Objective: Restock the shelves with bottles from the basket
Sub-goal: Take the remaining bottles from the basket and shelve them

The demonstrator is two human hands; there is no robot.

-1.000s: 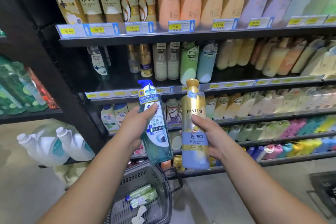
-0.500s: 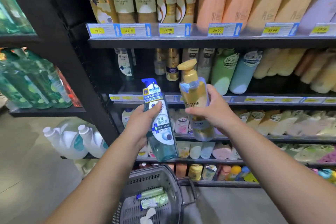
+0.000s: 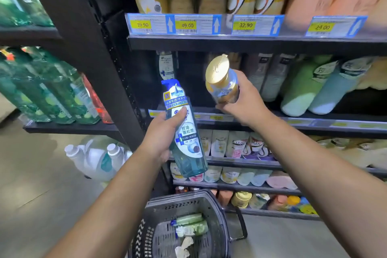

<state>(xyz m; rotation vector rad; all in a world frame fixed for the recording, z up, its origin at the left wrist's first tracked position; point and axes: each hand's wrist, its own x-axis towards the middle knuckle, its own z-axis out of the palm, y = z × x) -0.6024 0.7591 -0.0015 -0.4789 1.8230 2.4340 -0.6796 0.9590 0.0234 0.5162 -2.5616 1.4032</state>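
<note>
My left hand [image 3: 162,134] grips a tall teal bottle [image 3: 186,138] with a blue cap, upright in front of the shelf's left end. A gold-capped bottle [image 3: 222,81] is held by my right hand [image 3: 245,102], tilted with its cap toward me, at the mouth of the second shelf [image 3: 293,119]. Behind the teal bottle stands one matching bottle [image 3: 166,65] at the back of that shelf. The grey basket [image 3: 215,207] sits on the floor below, holding pale green bottles [image 3: 191,225].
A black upright post [image 3: 100,65] divides this bay from green bottles [image 3: 48,94] on the left. White jugs [image 3: 98,159] stand on the floor. Grey, green and blue bottles [image 3: 303,86] fill the second shelf to the right. Lower shelves hold small pouches [image 3: 232,144].
My right hand lifted the gold-capped bottle from chest height up toward the second shelf and tipped its cap toward me. The view moved closer and left. The left hand kept its bottle.
</note>
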